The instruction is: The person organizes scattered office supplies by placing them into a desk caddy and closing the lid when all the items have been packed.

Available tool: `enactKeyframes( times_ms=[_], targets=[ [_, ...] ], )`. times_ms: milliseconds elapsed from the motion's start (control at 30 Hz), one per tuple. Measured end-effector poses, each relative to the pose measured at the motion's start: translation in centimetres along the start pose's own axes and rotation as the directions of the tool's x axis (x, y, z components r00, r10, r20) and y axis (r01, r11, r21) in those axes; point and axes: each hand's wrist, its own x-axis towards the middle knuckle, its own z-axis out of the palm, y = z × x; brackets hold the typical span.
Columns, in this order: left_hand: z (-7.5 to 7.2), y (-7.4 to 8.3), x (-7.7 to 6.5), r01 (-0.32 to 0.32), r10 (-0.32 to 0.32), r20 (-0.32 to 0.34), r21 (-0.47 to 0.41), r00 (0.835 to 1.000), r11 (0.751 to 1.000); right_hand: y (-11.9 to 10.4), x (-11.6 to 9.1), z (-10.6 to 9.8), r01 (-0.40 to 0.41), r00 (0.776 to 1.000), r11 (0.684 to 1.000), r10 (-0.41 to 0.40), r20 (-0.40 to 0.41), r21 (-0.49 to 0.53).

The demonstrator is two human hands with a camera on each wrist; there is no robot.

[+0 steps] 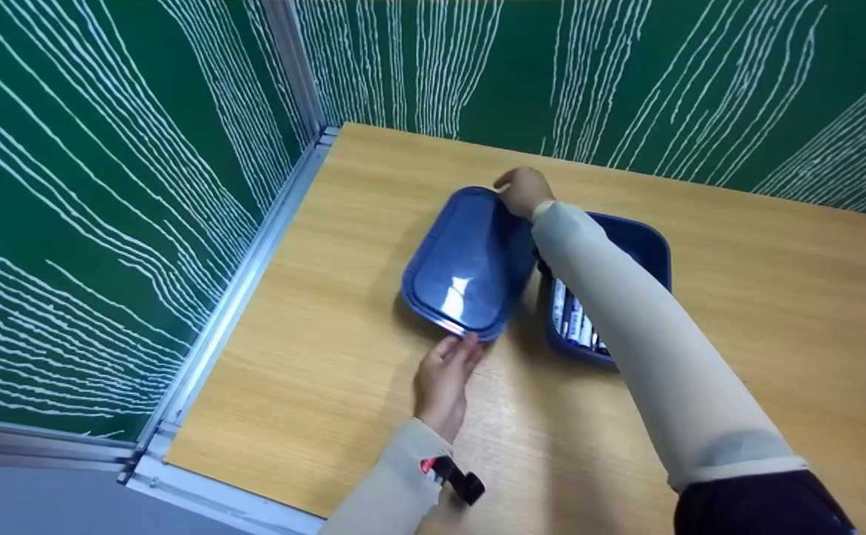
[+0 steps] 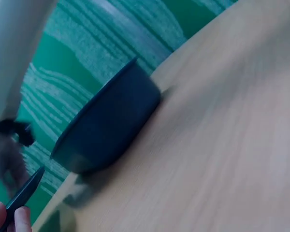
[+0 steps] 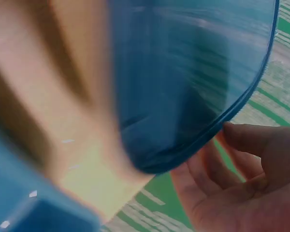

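Note:
A blue plastic lid (image 1: 451,260) is held above the table, to the left of a blue box (image 1: 652,249). At the lid's near edge my left hand (image 1: 442,386) pinches the rim; the left wrist view shows finger and thumb on either side of the lid (image 2: 26,193). My right hand (image 3: 246,179) grips the far corner, thumb on the rim and fingers beneath. Several markers (image 1: 578,327) lie in the uncovered box. The right forearm passes over the box and hides part of its inside.
The wooden table (image 1: 292,357) carries the box. Green panels (image 1: 507,74) with white wavy lines stand behind the table and on its left side. A metal frame edge (image 1: 255,267) runs along the table's left border.

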Motion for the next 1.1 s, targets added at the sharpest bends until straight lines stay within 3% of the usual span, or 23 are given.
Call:
enactKeyframes(
  times_ms=[133,333,367,400,433,467,500,533,600,667,700,733,767,800,867,900,933,967,1000,1067,1100],
  targets=[
    [0.1,-0.6,-1.0,-0.009,0.009,0.049,0.003,0.999,1.000,-2.2,0.6,0.0,0.091,0.995,0.994,-0.088,0.039,-0.068],
    [0.2,-1.0,-1.5,-0.063,0.061,0.063,0.020,0.996,0.998,-3.6,0.4,0.2,0.060,0.998,0.994,-0.057,0.038,-0.088],
    [0.1,-0.9,-1.4,-0.079,0.076,0.061,0.046,0.995,0.996,-3.6,0.3,0.2,0.061,0.998,0.995,-0.059,0.025,-0.076],
    [-0.1,-0.8,-1.4,-0.111,0.105,0.049,0.138,0.993,0.984,-3.5,0.2,0.1,0.063,0.998,0.996,-0.062,0.013,-0.059],
    [-0.3,-0.6,-1.3,-0.144,0.139,0.035,0.246,0.990,0.959,-3.4,0.1,0.0,0.080,0.997,0.996,-0.080,-0.003,-0.048],
    [-0.5,-0.4,-1.2,-0.177,0.181,0.023,0.365,0.983,0.914,-3.3,0.0,-0.2,0.093,0.995,0.995,-0.094,-0.015,-0.029],
    [-0.8,-0.1,-1.1,-0.208,0.229,0.017,0.482,0.973,0.851,-3.2,-0.1,-0.4,0.105,0.994,0.994,-0.105,-0.030,0.004],
    [-1.1,0.2,-0.9,-0.236,0.281,0.016,0.589,0.959,0.773,-3.0,-0.2,-0.7,0.109,0.993,0.993,-0.107,-0.043,0.046],
    [-1.7,1.1,-0.5,-0.290,0.385,0.051,0.748,0.922,0.597,-2.6,-0.5,-1.4,0.120,0.991,0.982,-0.110,-0.074,0.143],
    [-2.0,2.0,-0.1,-0.413,0.471,0.164,0.764,0.867,0.495,-2.1,-1.1,-2.4,0.109,0.991,0.959,-0.085,-0.103,0.262],
    [-2.1,2.6,0.1,-0.491,0.513,0.240,0.754,0.824,0.436,-1.8,-1.4,-2.9,0.096,0.991,0.941,-0.062,-0.115,0.324],
    [-2.2,3.2,0.3,-0.569,0.551,0.323,0.738,0.769,0.362,-1.7,-1.8,-3.4,0.077,0.992,0.920,-0.033,-0.120,0.385],
    [-2.3,3.9,0.5,-0.644,0.582,0.410,0.714,0.703,0.274,-1.6,-2.2,-3.9,0.053,0.993,0.895,0.001,-0.120,0.444],
    [-2.3,4.5,0.8,-0.706,0.609,0.490,0.688,0.623,0.169,-1.6,-2.6,-4.4,0.012,0.993,0.861,0.051,-0.109,0.508],
    [-2.4,5.7,1.1,-0.760,0.631,0.626,0.644,0.458,-0.088,-1.7,-3.5,-5.3,-0.078,0.987,0.791,0.149,-0.067,0.607],
    [-2.5,6.3,1.1,-0.749,0.623,0.678,0.627,0.391,-0.212,-1.9,-3.9,-5.8,-0.128,0.981,0.760,0.190,-0.030,0.637],
    [-2.6,6.7,1.1,-0.723,0.607,0.720,0.610,0.337,-0.323,-2.0,-4.3,-6.3,-0.180,0.973,0.717,0.229,0.017,0.673],
    [-2.7,7.0,1.0,-0.683,0.586,0.755,0.596,0.296,-0.422,-2.1,-4.6,-6.8,-0.235,0.963,0.678,0.262,0.069,0.696],
    [-2.7,7.3,0.9,-0.636,0.561,0.783,0.582,0.269,-0.507,-2.1,-4.8,-7.2,-0.285,0.951,0.636,0.282,0.127,0.717],
    [-2.9,7.4,0.5,-0.546,0.502,0.829,0.546,0.244,-0.635,-1.8,-5.1,-7.9,-0.362,0.929,0.590,0.293,0.226,0.722],
    [-3.0,7.3,0.4,-0.515,0.479,0.845,0.527,0.237,-0.676,-1.6,-5.2,-8.2,-0.398,0.916,0.571,0.292,0.276,0.718]
  ],
)
